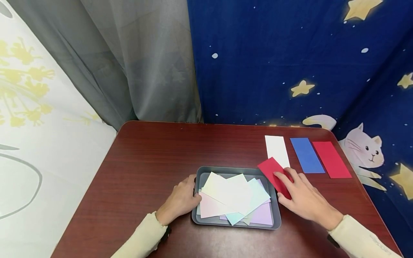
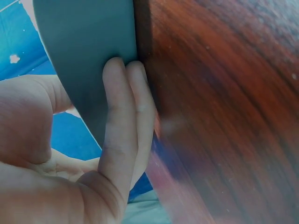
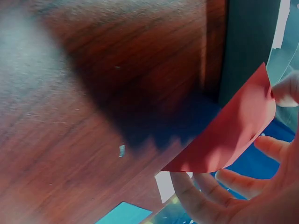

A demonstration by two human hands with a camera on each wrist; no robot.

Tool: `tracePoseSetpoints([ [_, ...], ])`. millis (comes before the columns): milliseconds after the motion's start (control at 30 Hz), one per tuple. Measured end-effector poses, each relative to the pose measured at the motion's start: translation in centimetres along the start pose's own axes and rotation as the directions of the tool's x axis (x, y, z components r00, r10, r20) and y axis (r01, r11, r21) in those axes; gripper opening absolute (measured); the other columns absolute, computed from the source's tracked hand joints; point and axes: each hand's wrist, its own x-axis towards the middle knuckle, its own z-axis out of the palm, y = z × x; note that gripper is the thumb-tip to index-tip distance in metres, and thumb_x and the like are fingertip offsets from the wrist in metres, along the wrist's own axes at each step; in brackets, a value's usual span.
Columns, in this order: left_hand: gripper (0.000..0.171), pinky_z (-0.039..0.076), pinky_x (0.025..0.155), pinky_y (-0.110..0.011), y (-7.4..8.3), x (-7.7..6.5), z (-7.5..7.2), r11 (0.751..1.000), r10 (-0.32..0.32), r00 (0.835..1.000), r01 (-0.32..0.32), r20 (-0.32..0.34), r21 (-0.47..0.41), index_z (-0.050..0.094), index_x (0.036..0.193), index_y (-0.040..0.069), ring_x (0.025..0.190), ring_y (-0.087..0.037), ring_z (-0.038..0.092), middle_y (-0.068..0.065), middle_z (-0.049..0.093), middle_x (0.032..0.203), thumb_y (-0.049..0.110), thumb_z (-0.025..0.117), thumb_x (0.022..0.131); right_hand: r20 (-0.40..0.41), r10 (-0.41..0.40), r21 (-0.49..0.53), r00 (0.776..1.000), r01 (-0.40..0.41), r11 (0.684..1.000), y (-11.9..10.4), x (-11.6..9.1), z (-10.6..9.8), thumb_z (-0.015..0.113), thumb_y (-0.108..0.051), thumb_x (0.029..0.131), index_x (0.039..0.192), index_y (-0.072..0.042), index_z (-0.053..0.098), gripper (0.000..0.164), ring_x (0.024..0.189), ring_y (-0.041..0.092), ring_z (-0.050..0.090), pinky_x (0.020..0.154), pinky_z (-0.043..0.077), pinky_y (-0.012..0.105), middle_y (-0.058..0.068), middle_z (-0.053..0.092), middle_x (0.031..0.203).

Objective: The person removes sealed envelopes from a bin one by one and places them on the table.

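A grey rectangular tray lies on the table, with several pastel paper cards overlapping inside it. My left hand grips the tray's left side, thumb at the rim and fingers along the outer wall. Between the thumb and fingers of my right hand is a red paper card, held tilted near the tray's right edge. In the right wrist view the same red card bows slightly, and it casts a shadow on the tabletop. Its upper corner overlaps the tray's rim in the head view.
Toward the table's back right, a white card, a blue card and another red card lie in a row. The dark red wooden table meets a grey curtain and a blue starry curtain behind.
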Motion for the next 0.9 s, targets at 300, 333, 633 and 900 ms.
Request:
tracePoseSetpoints([
  [300, 0.06, 0.05, 0.073, -0.041, 0.0, 0.0, 0.0, 1.0, -0.006, 1.0, 0.006, -0.003, -0.002, 0.048, 0.135, 0.002, 0.084, -0.022, 0.061, -0.006, 0.061, 0.109, 0.019, 0.064, 0.079, 0.047, 0.129, 0.01, 0.99, -0.13, 0.991, 0.1, -1.5, 0.6, 0.071, -0.034, 0.084, 0.144, -0.01, 0.043, 0.07, 0.105, 0.043, 0.046, 0.061, 0.054, 0.052, 0.024, 0.036, 0.139],
  [333, 0.06, 0.05, 0.073, -0.041, 0.0, 0.0, 0.0, 1.0, -0.005, 1.0, 0.005, -0.003, -0.002, 0.048, 0.135, 0.002, 0.084, -0.021, 0.061, -0.006, 0.061, 0.109, 0.019, 0.064, 0.08, 0.054, 0.143, 0.007, 0.988, -0.144, 0.99, 0.0, -1.6, 0.7, 0.07, -0.034, 0.085, 0.144, -0.009, 0.043, 0.07, 0.104, 0.044, 0.046, 0.061, 0.054, 0.053, 0.025, 0.036, 0.138],
  [633, 0.059, 0.05, 0.072, -0.04, -0.1, 0.0, 0.1, 1.0, -0.004, 1.0, 0.004, -0.007, -0.002, 0.049, 0.134, 0.004, 0.083, -0.021, 0.06, -0.005, 0.061, 0.109, 0.018, 0.063, 0.079, 0.109, 0.23, -0.013, 0.967, -0.23, 0.973, -1.1, -2.8, 1.4, 0.064, -0.032, 0.089, 0.141, -0.005, 0.044, 0.062, 0.093, 0.048, 0.044, 0.051, 0.05, 0.052, 0.029, 0.039, 0.128],
  [900, 0.057, 0.05, 0.071, -0.04, -0.1, 0.1, 0.2, 1.0, 0.004, 1.0, -0.004, -0.018, 0.003, 0.05, 0.132, 0.005, 0.084, -0.022, 0.061, -0.005, 0.061, 0.111, 0.017, 0.063, 0.078, 0.148, 0.253, -0.075, 0.956, -0.245, 0.967, -2.0, -3.1, 1.9, 0.063, -0.036, 0.09, 0.137, -0.002, 0.048, 0.06, 0.092, 0.052, 0.043, 0.047, 0.049, 0.05, 0.029, 0.04, 0.12],
])
